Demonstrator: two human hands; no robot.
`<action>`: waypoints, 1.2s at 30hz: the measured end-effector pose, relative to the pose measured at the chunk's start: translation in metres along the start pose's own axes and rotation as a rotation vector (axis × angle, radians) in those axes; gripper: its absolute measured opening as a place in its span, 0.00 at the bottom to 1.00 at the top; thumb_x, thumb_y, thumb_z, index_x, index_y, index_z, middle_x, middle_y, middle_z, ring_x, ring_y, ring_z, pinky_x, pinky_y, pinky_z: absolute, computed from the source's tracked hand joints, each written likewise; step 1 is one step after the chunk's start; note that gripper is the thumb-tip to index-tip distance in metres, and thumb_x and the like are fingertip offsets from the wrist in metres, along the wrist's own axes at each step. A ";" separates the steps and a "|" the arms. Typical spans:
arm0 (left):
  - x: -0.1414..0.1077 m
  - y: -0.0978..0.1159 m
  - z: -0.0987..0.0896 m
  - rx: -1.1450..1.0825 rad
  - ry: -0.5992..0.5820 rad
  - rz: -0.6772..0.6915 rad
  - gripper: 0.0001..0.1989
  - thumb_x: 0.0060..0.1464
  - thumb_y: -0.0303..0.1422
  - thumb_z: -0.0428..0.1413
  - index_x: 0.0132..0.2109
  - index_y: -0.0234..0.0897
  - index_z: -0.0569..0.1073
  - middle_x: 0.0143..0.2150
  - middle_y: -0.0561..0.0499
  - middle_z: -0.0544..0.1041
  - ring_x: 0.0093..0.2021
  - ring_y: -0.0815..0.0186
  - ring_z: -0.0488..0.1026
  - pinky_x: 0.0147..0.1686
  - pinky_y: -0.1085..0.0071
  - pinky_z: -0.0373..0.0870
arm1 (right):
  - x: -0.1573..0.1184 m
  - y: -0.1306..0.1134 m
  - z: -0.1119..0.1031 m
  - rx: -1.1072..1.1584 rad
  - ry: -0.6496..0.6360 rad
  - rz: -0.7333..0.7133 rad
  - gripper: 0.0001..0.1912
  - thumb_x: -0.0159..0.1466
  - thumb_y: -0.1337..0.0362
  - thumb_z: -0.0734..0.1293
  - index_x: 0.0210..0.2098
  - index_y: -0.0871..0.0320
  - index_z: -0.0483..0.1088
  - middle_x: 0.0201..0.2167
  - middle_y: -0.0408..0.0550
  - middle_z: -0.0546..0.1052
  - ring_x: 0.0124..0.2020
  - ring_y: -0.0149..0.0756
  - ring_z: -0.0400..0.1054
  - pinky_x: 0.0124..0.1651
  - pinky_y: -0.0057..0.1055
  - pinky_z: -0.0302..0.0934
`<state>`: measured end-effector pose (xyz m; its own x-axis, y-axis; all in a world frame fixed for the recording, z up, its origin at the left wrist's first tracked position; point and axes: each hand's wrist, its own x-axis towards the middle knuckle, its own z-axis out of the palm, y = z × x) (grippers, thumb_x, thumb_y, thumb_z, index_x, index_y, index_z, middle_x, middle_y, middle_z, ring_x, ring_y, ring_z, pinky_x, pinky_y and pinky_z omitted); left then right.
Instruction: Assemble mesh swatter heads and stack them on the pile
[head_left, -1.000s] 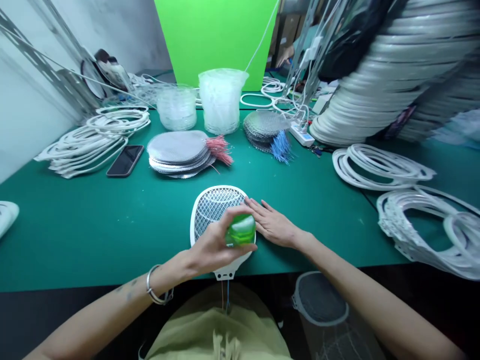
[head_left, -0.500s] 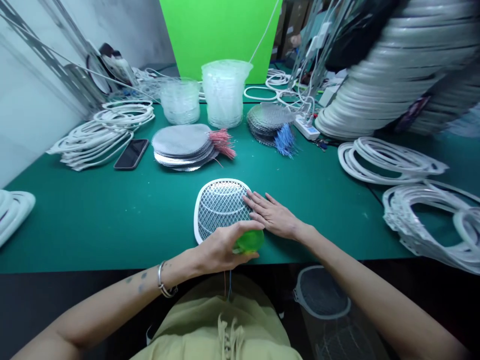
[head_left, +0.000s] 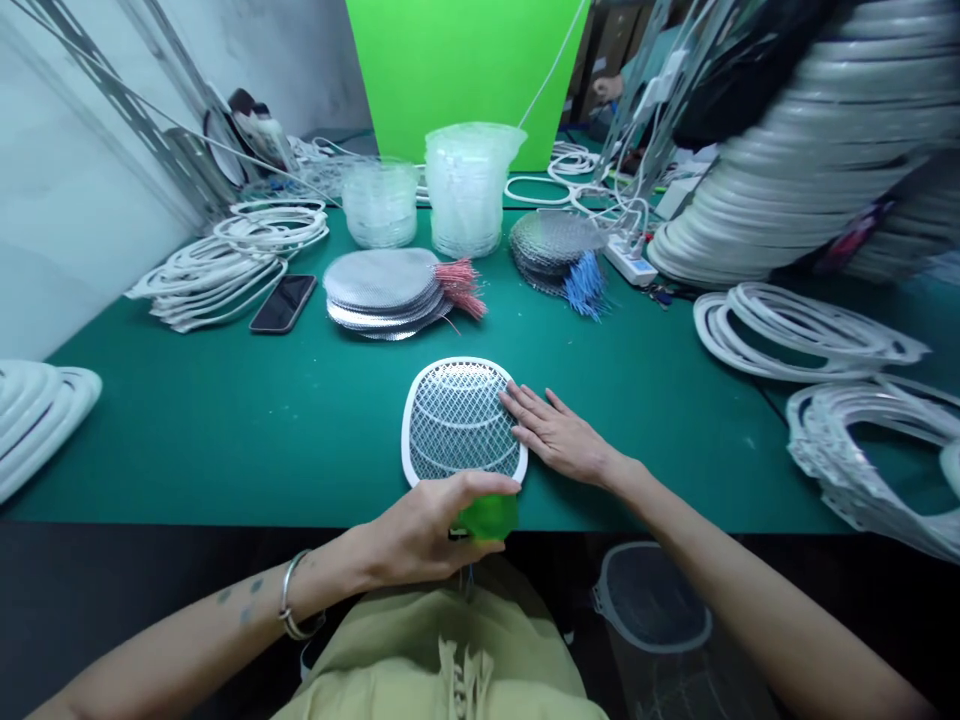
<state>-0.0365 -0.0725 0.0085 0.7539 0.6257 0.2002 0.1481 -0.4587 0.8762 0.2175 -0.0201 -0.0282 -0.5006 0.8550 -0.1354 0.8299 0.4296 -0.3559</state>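
Note:
A white-rimmed mesh racket head (head_left: 463,415), like that of an electric fly swatter, lies flat on the green table near its front edge. My left hand (head_left: 439,525) grips a bright green rounded object (head_left: 487,515) at the near end of the racket head. Its exact kind is hard to make out, as my fingers wrap round it. My right hand (head_left: 559,435) lies flat with fingers stretched out, the fingertips resting on the racket head's right rim. Thin wires hang below my left hand.
Behind lie grey mesh sheets with red wires (head_left: 386,285) and darker mesh sheets with blue wires (head_left: 555,245). A phone (head_left: 283,304), stacked clear rings (head_left: 466,195), white frames (head_left: 810,330) and a power strip (head_left: 630,262) stand around. A tall stack of white frames (head_left: 810,150) leans at right.
My left hand has drawn the green object nearer to me, off the mesh, uncovering the racket head's near rim. My right hand stays on the right rim. The view has shifted slightly left.

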 end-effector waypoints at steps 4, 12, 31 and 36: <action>-0.002 -0.013 -0.040 -0.159 0.382 -0.122 0.32 0.54 0.31 0.63 0.61 0.47 0.57 0.51 0.48 0.73 0.46 0.61 0.75 0.41 0.65 0.78 | 0.000 0.000 0.002 0.003 -0.011 0.021 0.29 0.71 0.49 0.45 0.69 0.45 0.37 0.71 0.39 0.39 0.71 0.37 0.32 0.70 0.49 0.29; -0.023 -0.098 -0.163 0.511 0.985 -0.361 0.32 0.51 0.41 0.64 0.59 0.39 0.61 0.52 0.54 0.70 0.41 0.65 0.74 0.45 0.64 0.73 | -0.014 -0.007 0.026 0.052 0.228 0.181 0.34 0.70 0.45 0.47 0.70 0.51 0.36 0.70 0.46 0.47 0.71 0.42 0.34 0.68 0.56 0.23; -0.054 -0.054 -0.011 0.562 0.186 0.148 0.19 0.63 0.31 0.54 0.61 0.41 0.68 0.60 0.44 0.71 0.63 0.55 0.63 0.63 0.53 0.62 | -0.037 -0.072 0.015 1.032 0.395 0.660 0.37 0.55 0.47 0.72 0.60 0.54 0.64 0.59 0.52 0.70 0.60 0.51 0.62 0.59 0.49 0.61; -0.046 -0.034 -0.028 0.211 0.469 -0.043 0.13 0.65 0.34 0.51 0.53 0.41 0.74 0.54 0.47 0.76 0.60 0.59 0.69 0.63 0.55 0.62 | -0.026 -0.106 -0.018 1.622 0.142 0.844 0.32 0.49 0.58 0.78 0.52 0.60 0.70 0.46 0.52 0.80 0.45 0.43 0.75 0.44 0.31 0.73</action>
<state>-0.0941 -0.0678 -0.0182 0.3832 0.8401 0.3838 0.3345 -0.5136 0.7902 0.1468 -0.0830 0.0299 -0.0303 0.7209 -0.6924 -0.2515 -0.6759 -0.6927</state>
